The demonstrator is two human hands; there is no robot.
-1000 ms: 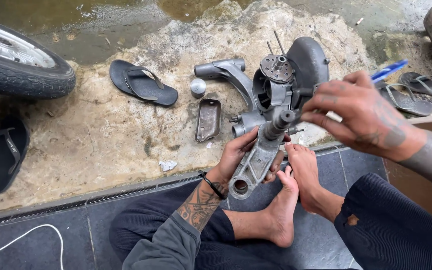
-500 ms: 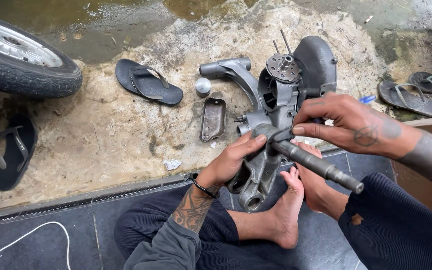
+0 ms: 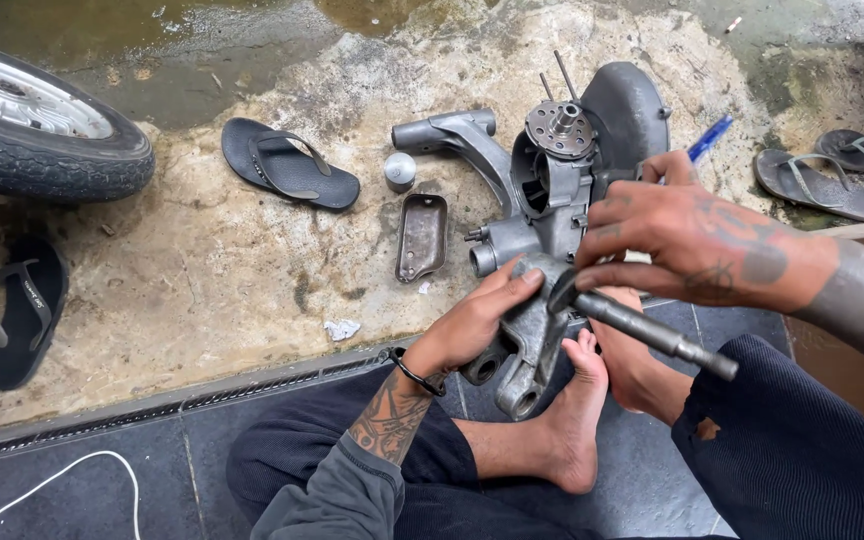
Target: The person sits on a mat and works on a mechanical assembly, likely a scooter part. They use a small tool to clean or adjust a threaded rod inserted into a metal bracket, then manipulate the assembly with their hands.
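1. The person sat on the dark tiled floor point(image 3: 592, 480) with bare feet braced under a grey metal engine casing point(image 3: 552, 200) that lay across the tile edge and the rough concrete ground point(image 3: 202, 270). The left hand point(image 3: 477, 325) was pressed flat-fingered against the casing's lower arm, gripping it loosely rather than clenching
2. The right hand point(image 3: 682, 245) was closed around the upper end of a long steel shaft point(image 3: 652, 335), which slanted down and to the right, its lower tip free in the air above the right knee. Whether the shaft's upper end sat inside the casing or only touched it could not be told, as the fingers hid that spot
3. The nearest risk seemed to be the shaft slipping: held at one end only, it might have swung or dropped onto the bare foot point(image 3: 577, 420) just below
4. The casing rested on the feet and one hand, so a hard push or pull on the shaft could have tipped it, and the two thin studs point(image 3: 562, 75) standing up near the hub might have bent if it rolled
5. A small metal cover plate point(image 3: 420, 237) and a silver cap point(image 3: 399, 171) lay loose on the gritty ground beside a black sandal point(image 3: 287, 165); they looked easy to kick or to foul with dirt
6. A wheel with tyre point(image 3: 42, 140) stood well apart at the left, out of the way
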